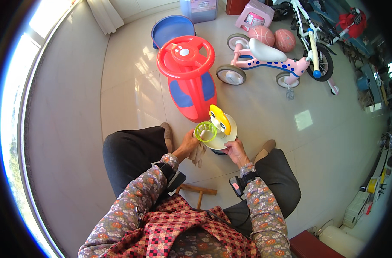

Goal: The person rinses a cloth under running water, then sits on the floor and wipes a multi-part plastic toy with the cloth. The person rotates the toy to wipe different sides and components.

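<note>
Both hands are out in front, between the knees. My left hand [190, 142] holds a light green slotted plastic basket [205, 131] by its left side, and a pale glove-like cloth [198, 154] hangs below that hand. My right hand [236, 151] grips the lower right rim of a cream round plastic piece [233, 124]. A yellow part with cartoon eyes [220, 119] stands up from that cream piece, beside the basket. Part of a dark round thing [219, 152] shows beneath it.
Just ahead stands a red ride-on toy car [196, 103] with a steering wheel. A pink tricycle [266, 61], pink balls [261, 36] and a white-framed bicycle [312, 38] are at the upper right. A blue seat-like part [173, 30] lies behind the car; a wooden stool [199, 190] is below me.
</note>
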Demonstrator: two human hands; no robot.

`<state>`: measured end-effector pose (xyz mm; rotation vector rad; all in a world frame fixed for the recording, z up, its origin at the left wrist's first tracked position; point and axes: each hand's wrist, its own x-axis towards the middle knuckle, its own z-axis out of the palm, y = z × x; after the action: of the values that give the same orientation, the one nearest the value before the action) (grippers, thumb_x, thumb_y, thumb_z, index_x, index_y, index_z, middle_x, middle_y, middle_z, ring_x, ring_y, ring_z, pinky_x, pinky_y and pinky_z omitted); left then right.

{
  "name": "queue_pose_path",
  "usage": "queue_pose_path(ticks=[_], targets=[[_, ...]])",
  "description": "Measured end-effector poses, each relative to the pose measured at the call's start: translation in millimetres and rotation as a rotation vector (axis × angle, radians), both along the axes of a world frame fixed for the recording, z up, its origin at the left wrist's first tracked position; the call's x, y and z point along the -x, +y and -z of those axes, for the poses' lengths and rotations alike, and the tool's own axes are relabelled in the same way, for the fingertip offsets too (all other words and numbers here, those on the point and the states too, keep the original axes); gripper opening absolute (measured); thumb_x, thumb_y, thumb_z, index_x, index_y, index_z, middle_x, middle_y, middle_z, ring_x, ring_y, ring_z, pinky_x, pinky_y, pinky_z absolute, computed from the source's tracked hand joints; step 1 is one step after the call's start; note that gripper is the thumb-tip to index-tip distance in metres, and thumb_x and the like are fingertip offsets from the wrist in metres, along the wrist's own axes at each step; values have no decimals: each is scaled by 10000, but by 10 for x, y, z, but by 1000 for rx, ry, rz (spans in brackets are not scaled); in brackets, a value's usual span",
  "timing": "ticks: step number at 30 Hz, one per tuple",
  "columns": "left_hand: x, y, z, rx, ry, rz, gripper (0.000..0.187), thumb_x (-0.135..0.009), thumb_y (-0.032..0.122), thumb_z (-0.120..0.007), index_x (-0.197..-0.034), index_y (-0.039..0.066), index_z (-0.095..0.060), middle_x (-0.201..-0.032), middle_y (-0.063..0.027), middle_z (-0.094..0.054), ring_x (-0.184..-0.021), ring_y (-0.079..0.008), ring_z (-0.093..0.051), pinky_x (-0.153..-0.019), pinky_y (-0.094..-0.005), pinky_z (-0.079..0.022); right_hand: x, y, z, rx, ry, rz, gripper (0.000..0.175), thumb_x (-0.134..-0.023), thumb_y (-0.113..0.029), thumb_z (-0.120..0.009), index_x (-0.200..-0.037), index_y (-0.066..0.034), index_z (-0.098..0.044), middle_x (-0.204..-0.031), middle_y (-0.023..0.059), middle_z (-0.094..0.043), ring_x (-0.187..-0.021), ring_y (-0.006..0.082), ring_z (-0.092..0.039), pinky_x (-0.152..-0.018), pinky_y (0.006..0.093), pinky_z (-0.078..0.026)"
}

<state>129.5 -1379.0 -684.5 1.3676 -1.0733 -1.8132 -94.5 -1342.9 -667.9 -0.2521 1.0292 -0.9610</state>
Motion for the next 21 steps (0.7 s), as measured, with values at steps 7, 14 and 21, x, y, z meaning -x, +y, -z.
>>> queue_pose_path(ticks=[7,14,21], targets=[[45,-85,-577,-80,133,10,420,-890,224,-690,-1239,34,-554,-1020,-38,-653,-854,-121,-611,-736,-271,-531,58,72,-564,65,-149,20,553,-806,-37,-517,-1349,-36,-416,-1297,138,-530,-1158,309,-573,-956,480,-511],[81,-63,-1140,132,125,32,393,-891,215,-691,-1207,25,-555,-982,-43,-643,-800,-101,-605,-723,-265,-531,191,133,-917,69,-159,56,519,-986,-374,-481,-1388,-63,-376,-1356,129,-504,-1191,286,-558,-970,471,-503],[-155,27,-1472,292,-200,-142,310,-894,228,-670,-1102,6,-611,-993,-97,-611,-873,-218,-582,-754,-348,-494,164,258,-1166,231,-41,181,561,-1005,-448,-412,-1420,-83,-315,-1382,126,-478,-1211,291,-544,-970,470,-501]])
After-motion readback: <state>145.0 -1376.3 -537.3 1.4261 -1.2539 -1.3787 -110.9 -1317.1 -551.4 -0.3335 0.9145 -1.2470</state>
